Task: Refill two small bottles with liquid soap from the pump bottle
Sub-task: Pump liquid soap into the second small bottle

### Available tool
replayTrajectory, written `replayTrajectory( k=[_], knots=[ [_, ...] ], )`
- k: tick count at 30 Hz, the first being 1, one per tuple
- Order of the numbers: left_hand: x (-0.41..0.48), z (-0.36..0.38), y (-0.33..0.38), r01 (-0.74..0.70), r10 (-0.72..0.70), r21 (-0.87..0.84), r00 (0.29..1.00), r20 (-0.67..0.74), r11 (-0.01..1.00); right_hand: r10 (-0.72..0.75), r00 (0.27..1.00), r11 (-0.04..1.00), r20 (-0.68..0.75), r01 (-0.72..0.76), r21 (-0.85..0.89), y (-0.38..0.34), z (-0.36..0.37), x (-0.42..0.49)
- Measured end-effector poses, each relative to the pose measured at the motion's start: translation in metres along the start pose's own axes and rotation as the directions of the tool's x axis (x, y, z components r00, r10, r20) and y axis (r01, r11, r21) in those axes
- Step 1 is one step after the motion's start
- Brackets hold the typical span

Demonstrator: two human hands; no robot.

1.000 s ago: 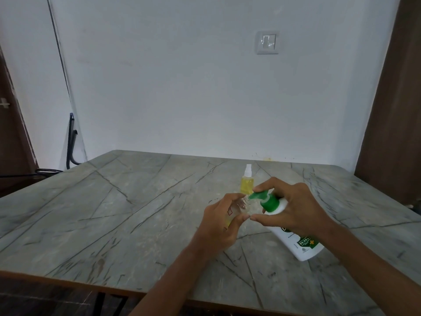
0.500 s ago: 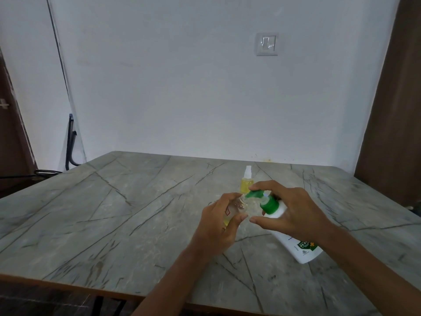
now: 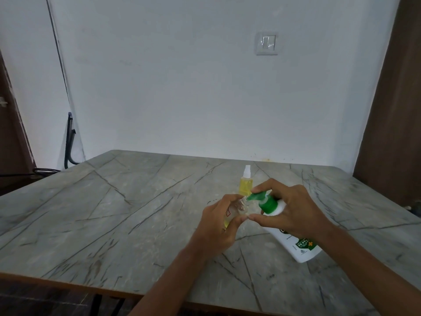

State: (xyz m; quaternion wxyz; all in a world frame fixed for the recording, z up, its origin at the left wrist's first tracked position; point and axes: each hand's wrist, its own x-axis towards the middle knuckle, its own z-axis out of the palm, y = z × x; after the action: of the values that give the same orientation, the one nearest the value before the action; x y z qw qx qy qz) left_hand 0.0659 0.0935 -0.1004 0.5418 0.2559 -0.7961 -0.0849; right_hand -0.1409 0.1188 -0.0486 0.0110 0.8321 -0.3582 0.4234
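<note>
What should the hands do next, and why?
Probably press the green pump down with the right hand. Its spout already sits at the open neck of the small bottle tilted in the left hand, which shows only a little yellow soap.

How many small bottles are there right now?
2. One small bottle is held tilted in the left hand at the pump bottle's spout; the other stands on the table behind.

The left hand hides most of the small clear bottle.
</note>
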Motion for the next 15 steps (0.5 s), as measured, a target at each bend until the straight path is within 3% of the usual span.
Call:
replayTrajectory(
  k=[8,15],
  knots=[
    [0.0011,-0.0016,0.0018,0.010,-0.009,0.016,0.999,-0.044,1.000,-0.028,0.999,0.976,0.044,0.037,-0.213,-0.0095,-0.0021,-0.0030],
    [0.0008,-0.0010,0.0016,0.011,-0.011,0.013,0.999,-0.047,1.000,0.000,0.999,0.992,0.049,0.007,-0.128,-0.0071,-0.0020,-0.0008]
  ],
)
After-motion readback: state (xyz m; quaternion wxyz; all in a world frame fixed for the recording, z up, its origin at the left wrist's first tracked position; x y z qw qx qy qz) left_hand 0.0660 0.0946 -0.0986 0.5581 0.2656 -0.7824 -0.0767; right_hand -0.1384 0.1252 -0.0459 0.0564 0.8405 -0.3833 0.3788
